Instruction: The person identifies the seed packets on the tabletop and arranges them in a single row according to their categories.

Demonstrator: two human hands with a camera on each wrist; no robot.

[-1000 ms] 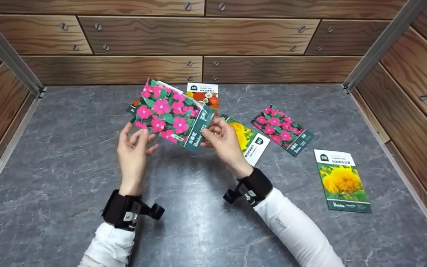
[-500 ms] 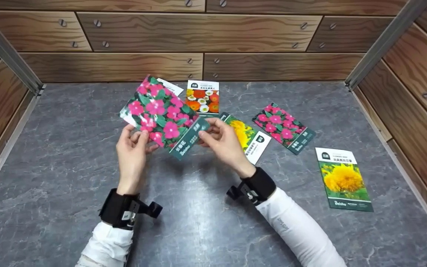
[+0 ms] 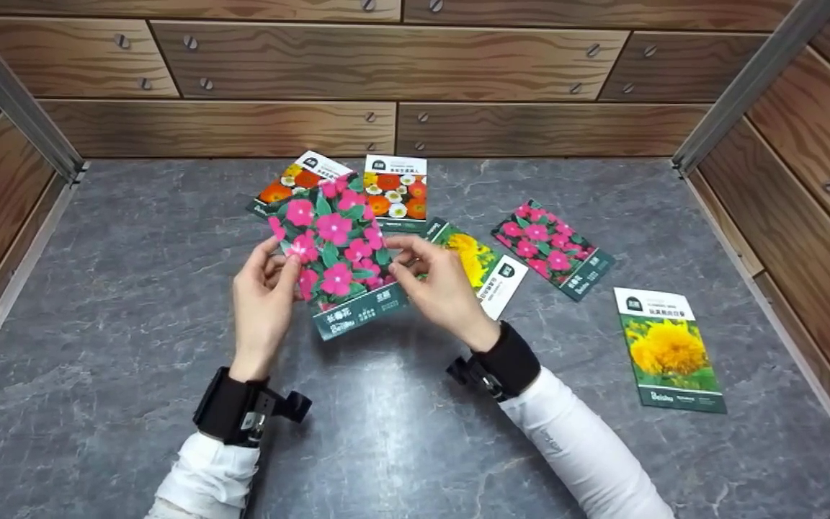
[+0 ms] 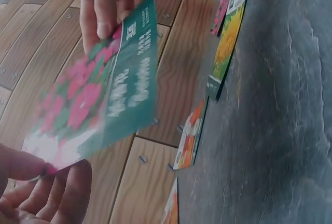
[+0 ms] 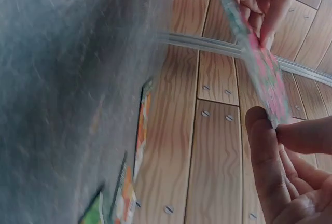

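Held up above the table is a seed packet with pink flowers (image 3: 336,249), its green label end tilted toward me. My left hand (image 3: 264,295) pinches its left edge between thumb and fingers. On the opposite edge, my right hand (image 3: 440,288) pinches it too. Both wrist views show the same pink-flower packet (image 4: 83,94) stretched between the two hands, blurred in the right wrist view. Behind it, a packet with orange flowers (image 3: 277,189) is partly covered. A yellow-flower packet (image 3: 469,256) lies under and beside my right hand, partly hidden.
A second orange-and-white flower packet (image 3: 395,189) lies at the back of the grey table (image 3: 98,324). To the right are another pink-flower packet (image 3: 548,245) and another yellow-flower packet (image 3: 668,349). Wood-patterned walls (image 3: 386,61) enclose the back and sides.
The held pink-flower packet has turned so its green label end faces nearer me, and has shifted slightly right. The orange-flower packet behind it shows more. Both hands keep their hold.
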